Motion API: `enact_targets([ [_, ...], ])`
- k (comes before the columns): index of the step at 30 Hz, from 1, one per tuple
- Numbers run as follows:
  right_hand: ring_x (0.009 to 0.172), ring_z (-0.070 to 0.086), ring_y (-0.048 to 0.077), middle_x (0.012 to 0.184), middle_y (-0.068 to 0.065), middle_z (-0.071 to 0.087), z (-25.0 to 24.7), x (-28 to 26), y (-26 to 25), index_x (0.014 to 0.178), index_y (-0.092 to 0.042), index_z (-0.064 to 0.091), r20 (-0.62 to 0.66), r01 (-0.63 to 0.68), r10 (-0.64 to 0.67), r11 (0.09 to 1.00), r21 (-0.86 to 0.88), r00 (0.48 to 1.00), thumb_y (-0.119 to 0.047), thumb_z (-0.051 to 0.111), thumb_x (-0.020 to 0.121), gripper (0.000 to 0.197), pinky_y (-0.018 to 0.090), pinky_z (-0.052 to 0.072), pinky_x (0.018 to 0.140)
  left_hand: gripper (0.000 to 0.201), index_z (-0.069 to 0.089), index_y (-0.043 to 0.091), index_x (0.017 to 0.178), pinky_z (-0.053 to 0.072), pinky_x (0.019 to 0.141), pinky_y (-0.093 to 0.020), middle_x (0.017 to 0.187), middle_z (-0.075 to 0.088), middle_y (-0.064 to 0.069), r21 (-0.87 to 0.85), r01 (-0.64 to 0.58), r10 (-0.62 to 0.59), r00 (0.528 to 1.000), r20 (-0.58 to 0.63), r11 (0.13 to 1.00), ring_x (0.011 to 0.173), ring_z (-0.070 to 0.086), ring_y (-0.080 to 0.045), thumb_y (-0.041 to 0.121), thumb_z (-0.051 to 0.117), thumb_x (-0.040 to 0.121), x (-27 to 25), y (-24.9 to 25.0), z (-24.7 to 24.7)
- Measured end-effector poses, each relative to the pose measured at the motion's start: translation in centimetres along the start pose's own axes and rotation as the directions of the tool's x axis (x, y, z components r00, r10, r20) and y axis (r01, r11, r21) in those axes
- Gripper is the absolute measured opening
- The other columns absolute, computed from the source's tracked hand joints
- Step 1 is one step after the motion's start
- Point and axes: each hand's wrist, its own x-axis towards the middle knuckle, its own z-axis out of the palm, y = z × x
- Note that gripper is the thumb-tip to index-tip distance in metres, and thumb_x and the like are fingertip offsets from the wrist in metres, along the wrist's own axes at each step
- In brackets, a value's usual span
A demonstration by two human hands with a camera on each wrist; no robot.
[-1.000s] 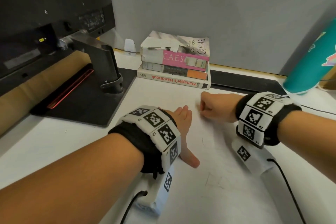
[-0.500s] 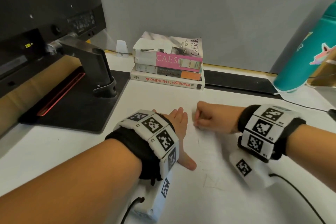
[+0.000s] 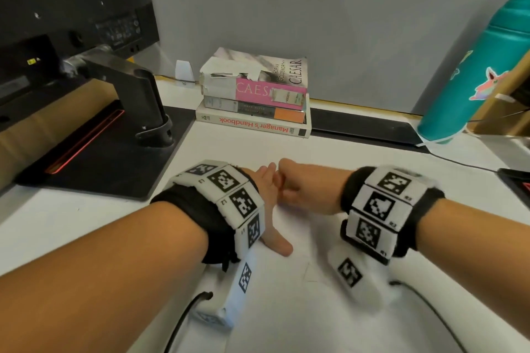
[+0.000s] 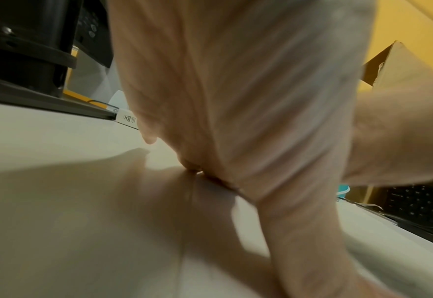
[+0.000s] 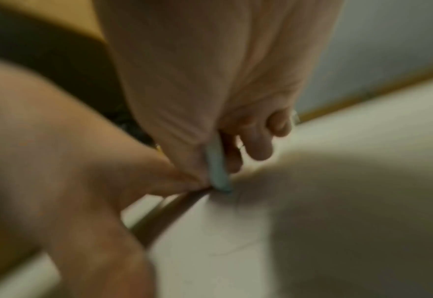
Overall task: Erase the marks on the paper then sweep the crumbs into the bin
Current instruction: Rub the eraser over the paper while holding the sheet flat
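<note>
A white sheet of paper (image 3: 301,309) lies on the white desk, with faint pencil marks (image 3: 308,271) near its middle. My left hand (image 3: 269,189) lies flat on the paper's left part, fingers straight and thumb spread; in the left wrist view the palm (image 4: 235,100) presses down by the paper's edge (image 4: 189,201). My right hand (image 3: 289,183) is curled into a fist right against the left fingers. In the blurred right wrist view it pinches a pale blue eraser (image 5: 217,167) whose tip touches the paper. No bin shows in any view.
A stack of books (image 3: 255,100) lies behind the hands. The black monitor stand (image 3: 137,100) and its base fill the left. A teal bottle (image 3: 476,71) and a cardboard box (image 3: 504,100) stand at the right, with a dark keyboard (image 4: 419,203) beyond.
My right hand with the eraser has slid left until it meets the left hand's fingers. The left hand has stayed flat on the paper.
</note>
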Motion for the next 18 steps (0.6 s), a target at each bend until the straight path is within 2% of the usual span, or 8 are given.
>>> enact_targets([
  [1,0.074,0.049,0.016,0.082,-0.001,0.053,0.2,-0.2,0.0,0.100,-0.013,0.041,0.002,-0.002,0.002,0.999,0.046,1.000,-0.025,0.043,0.095,0.014,0.029,0.041,0.075,0.129,-0.023,0.011,0.148,0.002,0.115,-0.051,0.157,-0.025,-0.007,0.003,0.001,-0.001,1.000,0.008,1.000,0.147,-0.010,-0.024,0.075,0.057,0.070,0.0,-0.1,0.1],
  [3,0.079,0.051,0.019,0.090,0.002,0.056,-0.4,-0.2,0.9,0.104,-0.013,0.044,-0.027,-0.085,0.085,0.996,-0.017,0.996,-0.028,0.043,0.094,0.018,0.032,0.043,0.079,0.130,-0.025,0.011,0.147,0.003,0.114,-0.052,0.156,-0.027,-0.006,0.023,0.006,-0.007,1.000,0.021,1.000,0.147,-0.011,-0.023,0.077,0.055,0.069,0.0,-0.2,0.1],
  [6,0.080,0.049,0.020,0.083,-0.002,0.051,-1.2,0.0,1.1,0.099,-0.018,0.040,-0.052,-0.138,0.132,0.978,-0.157,0.990,-0.029,0.040,0.094,0.012,0.029,0.037,0.075,0.129,-0.026,0.011,0.147,0.002,0.115,-0.052,0.156,-0.028,-0.006,0.020,0.017,-0.018,0.999,0.037,1.000,0.147,-0.012,-0.022,0.076,0.055,0.070,-0.2,-0.1,0.0],
  [8,0.080,0.049,0.019,0.080,-0.003,0.051,-0.6,-0.1,0.7,0.100,-0.015,0.041,-0.006,-0.058,0.058,0.997,-0.058,0.998,-0.028,0.042,0.094,0.014,0.030,0.040,0.076,0.128,-0.026,0.011,0.147,0.002,0.115,-0.051,0.156,-0.028,-0.006,0.028,0.015,-0.016,0.999,0.035,1.000,0.147,-0.012,-0.023,0.075,0.055,0.071,-0.2,0.0,-0.2],
  [10,0.077,0.052,0.015,0.086,-0.002,0.056,-0.1,-0.5,1.0,0.098,-0.018,0.042,0.011,-0.046,0.046,0.998,0.049,0.999,-0.029,0.045,0.094,0.012,0.030,0.042,0.080,0.128,-0.026,0.011,0.147,0.002,0.115,-0.051,0.155,-0.028,-0.007,0.031,0.016,-0.018,0.999,0.046,0.999,0.147,-0.012,-0.023,0.075,0.054,0.071,-0.3,0.0,-0.2],
  [13,0.062,0.042,0.005,0.072,-0.011,0.048,-1.1,-0.1,2.4,0.092,-0.023,0.039,-0.056,-0.131,0.126,0.986,-0.103,0.990,-0.030,0.042,0.094,0.007,0.028,0.035,0.084,0.128,-0.026,0.010,0.147,0.002,0.115,-0.051,0.155,-0.029,-0.006,0.037,0.029,-0.031,0.998,0.056,0.999,0.147,-0.012,-0.023,0.075,0.054,0.072,-0.4,0.3,-0.3],
  [15,0.060,0.039,0.006,0.069,-0.010,0.045,-1.2,0.2,2.2,0.090,-0.022,0.037,-0.072,-0.129,0.119,0.979,-0.159,0.990,-0.028,0.040,0.094,0.007,0.029,0.033,0.088,0.127,-0.025,0.009,0.147,0.002,0.115,-0.051,0.156,-0.028,-0.006,0.031,0.033,-0.034,0.998,0.052,0.999,0.147,-0.012,-0.022,0.075,0.055,0.072,-0.5,0.4,-0.3],
  [18,0.073,0.050,0.012,0.078,-0.009,0.052,-0.4,-0.4,2.6,0.092,-0.021,0.041,-0.039,-0.104,0.105,0.994,0.014,0.994,-0.026,0.046,0.093,0.007,0.026,0.035,0.080,0.127,-0.025,0.009,0.147,0.002,0.115,-0.050,0.156,-0.028,-0.006,0.043,0.037,-0.039,0.998,0.051,0.998,0.147,-0.012,-0.022,0.075,0.055,0.072,-0.5,0.4,-0.3],
])
